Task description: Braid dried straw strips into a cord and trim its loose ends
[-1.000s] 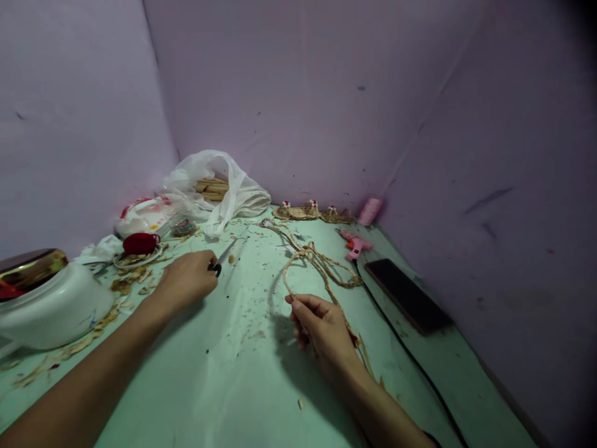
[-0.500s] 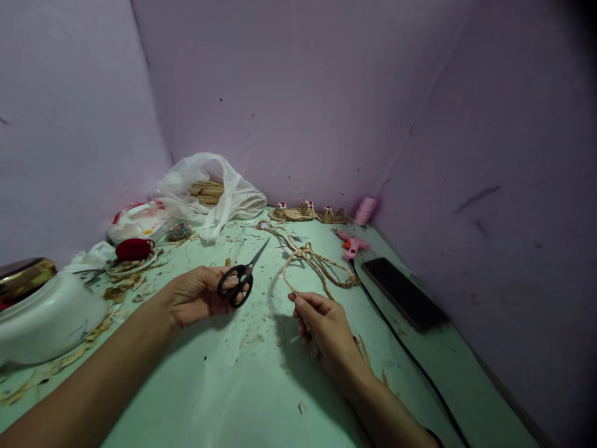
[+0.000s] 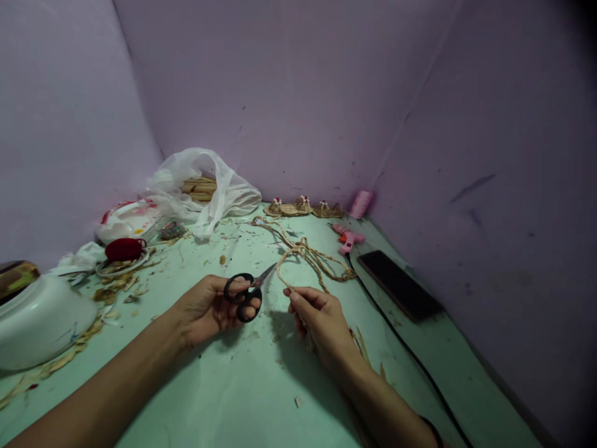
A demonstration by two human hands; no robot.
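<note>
My left hand (image 3: pixel 219 311) is closed on a pair of black-handled scissors (image 3: pixel 249 295), its thumb and fingers through the loops. The scissor blades point up and to the right, with the tip close to a braided straw cord (image 3: pixel 281 274). Between thumb and forefinger, my right hand (image 3: pixel 319 320) pinches that cord. Beyond my right hand, the rest of the cord lies in loose loops on the green tabletop (image 3: pixel 224 398). Part of the cord is hidden under my right palm.
A pink glue gun (image 3: pixel 347 239) with a black cable and a dark phone (image 3: pixel 398 285) lie on the right. Small woven pieces (image 3: pixel 296 207) and a pink thread spool (image 3: pixel 360 204) stand by the wall. To the left are a plastic bag (image 3: pixel 224 193), a white bowl (image 3: pixel 46 317) and straw scraps.
My left hand has brought the scissors right and slightly down, nearer the cord. My right hand keeps its pinch, and the whole view has shifted slightly.
</note>
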